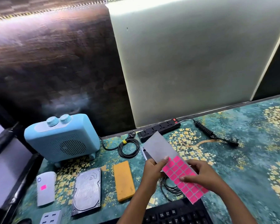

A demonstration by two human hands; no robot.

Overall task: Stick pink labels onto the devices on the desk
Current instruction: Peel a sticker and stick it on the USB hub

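I hold a long sticker sheet [181, 172] over the desk, its far half bare grey backing, its near half covered in pink square labels. My left hand [152, 172] pinches the sheet's left edge at the middle. My right hand [200, 173] lies on the pink part, thumb pressing on a label. A white power bank [45, 188] at the left carries one pink label. Beside it lie a silver hard drive [87, 193] and an orange power bank [124, 181], neither showing a label. A blue fan heater [61, 139] stands behind them.
A black power strip [158, 129] and its coiled cord [205, 131] lie by the back wall. The heater's cable [128, 147] is bundled nearby. A black keyboard [176, 214] sits at the near edge, a white multi-port charger [51, 218] at the bottom left. A partly hidden device [144, 153] lies under the sheet.
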